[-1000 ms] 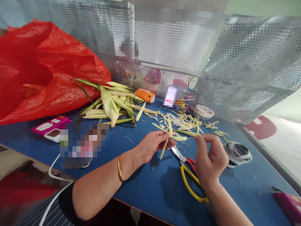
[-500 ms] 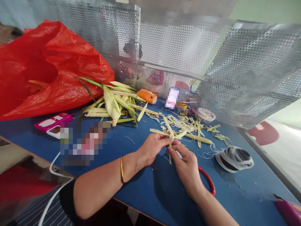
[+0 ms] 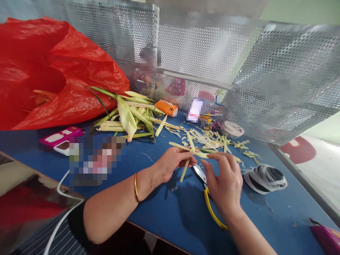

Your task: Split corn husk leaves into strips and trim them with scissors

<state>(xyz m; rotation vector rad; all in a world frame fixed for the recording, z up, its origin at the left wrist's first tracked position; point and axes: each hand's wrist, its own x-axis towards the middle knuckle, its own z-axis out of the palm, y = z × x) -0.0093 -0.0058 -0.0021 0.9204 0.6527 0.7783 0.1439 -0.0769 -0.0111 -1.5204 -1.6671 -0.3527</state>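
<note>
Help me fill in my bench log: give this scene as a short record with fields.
Left hand: pinching crossed husk strips
Right hand: fingertips at the strips' right end; firm grip unclear
Scissors: on the table, partly hidden by the right hand
Husk pile: beside the red bag
Orange packet: behind the pile, to its right
String bundle: right of the right hand
Table: blue

- A flat blue tabletop (image 3: 159,209) spreads before me.
- Ahead to my left, long pale-green husks (image 3: 126,117) lie piled beside a red plastic bag (image 3: 90,63).
- Thin pale husk scraps (image 3: 208,140) litter the far side.
- Nearer me: yellow-handled metal scissors (image 3: 200,174).
- To my right: a black-and-white spool of thread (image 3: 265,179).
</note>
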